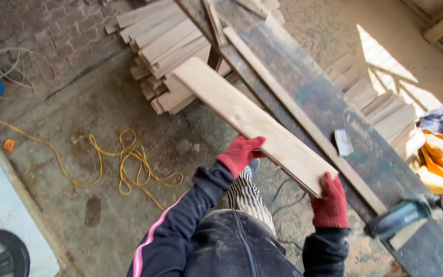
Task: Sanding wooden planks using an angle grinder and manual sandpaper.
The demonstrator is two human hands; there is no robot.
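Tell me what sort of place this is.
Probably a rough woodworking or carpentry workshop. Both gloved hands, left hand and right hand, hold a wooden plank; more cut planks are stacked on the concrete floor, and a power sander lies on the long workbench.

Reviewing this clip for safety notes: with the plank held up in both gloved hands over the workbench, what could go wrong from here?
The plank is gripped only near its close end by the left hand and right hand, so its far end may swing into the stacked boards. The power tool lies near the workbench edge and could get knocked off. The yellow cord looped on the floor is a trip hazard.
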